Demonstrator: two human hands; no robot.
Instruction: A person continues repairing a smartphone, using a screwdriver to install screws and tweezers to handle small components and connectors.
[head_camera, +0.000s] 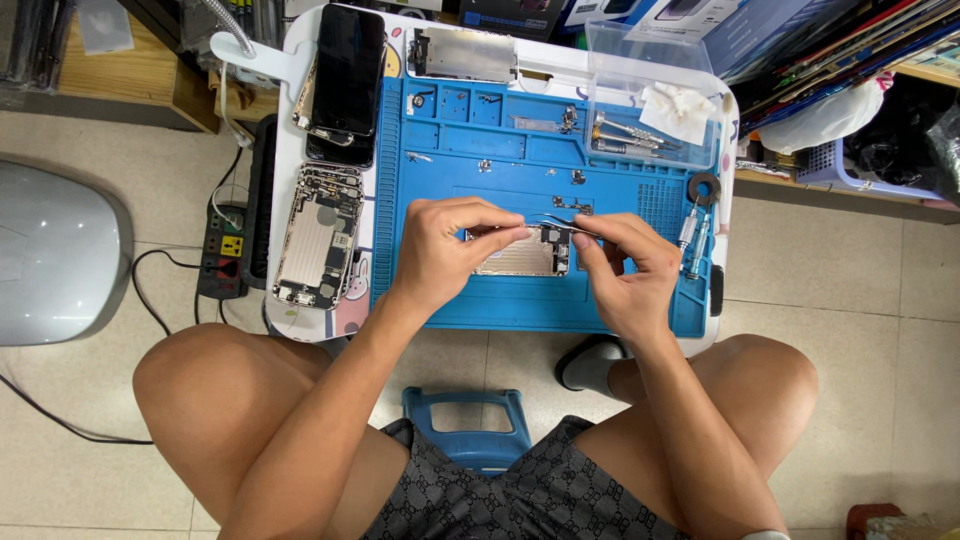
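Your left hand (440, 250) presses its fingertips together on the upper edge of the silver metal phone plate (520, 255), which lies in the middle of the blue repair mat (620, 310). Your right hand (620, 265) pinches thin tweezers (560, 224) between thumb and forefinger, with the tips over the dark component (553, 236) at the plate's upper right corner.

The main risk, I think, is a slip. If the tweezers jump, they can scratch the component or throw a small part onto the mat, among the loose screws (470, 100) in the upper compartments, or onto the floor. If your left fingers loosen, the plate can turn under the tool. The opened phone body (320, 235) lies well apart at the left, so it is not in danger.
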